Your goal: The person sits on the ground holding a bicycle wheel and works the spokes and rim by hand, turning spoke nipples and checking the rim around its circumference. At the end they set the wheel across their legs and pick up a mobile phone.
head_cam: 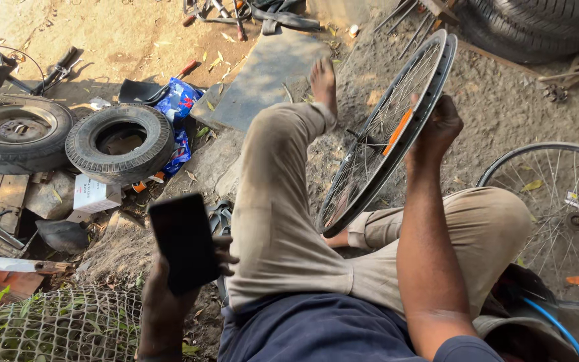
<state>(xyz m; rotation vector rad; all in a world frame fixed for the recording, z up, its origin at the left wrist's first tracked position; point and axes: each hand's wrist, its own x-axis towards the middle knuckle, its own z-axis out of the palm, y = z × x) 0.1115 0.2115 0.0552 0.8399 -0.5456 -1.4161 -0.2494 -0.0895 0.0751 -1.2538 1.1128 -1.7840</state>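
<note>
Sitting on the dirt ground (504, 107) with one bare leg stretched toward twelve o'clock, we held things in both hands. Our left hand (175, 281), at seven o'clock, had its fingers curled around a dark phone (183, 243), gripping it by the edges with the screen tilted up. Our right hand (437, 131), at two o'clock, was clamped on the rim of a spoked bicycle wheel (387, 134), which stood tilted on edge, its lower end resting between our legs. At ten o'clock lay a small black tyre (120, 142), touching a larger wheel with tyre (16, 133) at nine. A second spoked wheel (561, 214) lay flat at four o'clock, and green wire mesh (55, 325) sat at eight
</note>
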